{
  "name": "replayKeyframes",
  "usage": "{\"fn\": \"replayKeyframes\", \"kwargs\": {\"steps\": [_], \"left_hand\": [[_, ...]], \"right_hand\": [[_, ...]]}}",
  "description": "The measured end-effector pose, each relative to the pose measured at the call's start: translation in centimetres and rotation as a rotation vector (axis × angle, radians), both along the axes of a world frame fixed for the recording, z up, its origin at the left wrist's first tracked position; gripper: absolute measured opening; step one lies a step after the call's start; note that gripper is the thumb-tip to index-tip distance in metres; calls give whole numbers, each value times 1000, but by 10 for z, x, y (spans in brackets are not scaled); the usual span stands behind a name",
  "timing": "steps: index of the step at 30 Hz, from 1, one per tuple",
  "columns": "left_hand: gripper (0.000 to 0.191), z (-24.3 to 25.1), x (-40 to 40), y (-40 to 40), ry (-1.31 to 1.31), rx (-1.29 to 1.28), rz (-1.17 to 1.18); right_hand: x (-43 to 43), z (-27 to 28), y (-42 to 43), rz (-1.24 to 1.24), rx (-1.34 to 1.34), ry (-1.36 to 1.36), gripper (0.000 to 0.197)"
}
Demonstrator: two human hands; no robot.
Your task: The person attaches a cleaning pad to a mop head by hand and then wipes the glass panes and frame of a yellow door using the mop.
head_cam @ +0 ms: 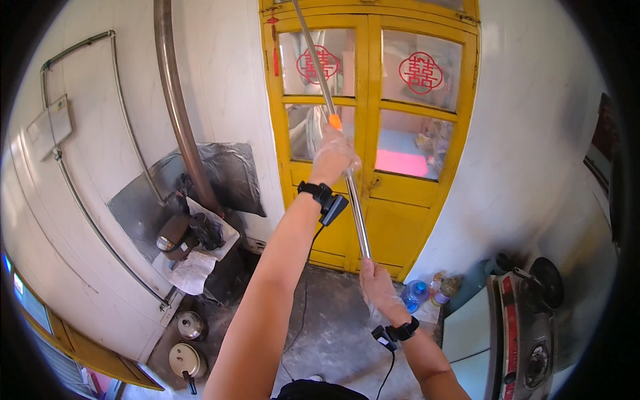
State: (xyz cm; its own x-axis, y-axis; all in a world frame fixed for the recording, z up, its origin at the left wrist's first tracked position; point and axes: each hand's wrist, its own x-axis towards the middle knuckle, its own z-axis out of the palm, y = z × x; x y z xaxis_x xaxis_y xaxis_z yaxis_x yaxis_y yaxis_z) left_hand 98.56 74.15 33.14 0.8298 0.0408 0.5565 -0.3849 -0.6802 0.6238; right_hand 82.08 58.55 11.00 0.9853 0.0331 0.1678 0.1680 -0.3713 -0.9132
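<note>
A long metal pole [357, 215] with an orange collar [335, 121] slants upward before me; its far end lies beyond the top of the view. My left hand [334, 154], in a clear plastic glove, is closed around it just below the collar. Lower down, my right hand [378, 285], also in a clear glove, grips the pole near its lower end. Each wrist bears a black strap with a small device and a cable. Behind the pole stands a yellow double door [369, 200] with glass panes and red paper cut-outs.
At left, a rice cooker [175, 237] sits on a covered stand beside a metal stovepipe [182, 110]. Two lidded pots [187, 360] are on the floor. At right are a blue plastic bottle [415, 295], a gas stove [531, 345] and a black pan [547, 283]. Pipes run along the left wall.
</note>
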Motion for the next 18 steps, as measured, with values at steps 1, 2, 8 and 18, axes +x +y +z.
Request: {"fn": "replayKeyframes", "kwargs": {"steps": [1,2,8,18], "left_hand": [[49,-21,12,0,-95,-17,-46],[49,-35,21,0,-211,72,-23],[24,-35,-19,-71,-290,123,-12],[45,-52,-28,-137,-149,-109,-131]], "right_hand": [[-3,-15,-8,-24,-20,27,60],[-6,-21,-14,-51,-41,56,60],[-50,-6,-75,-143,133,13,53],[-96,-32,-120,-168,309,-25,48]]}}
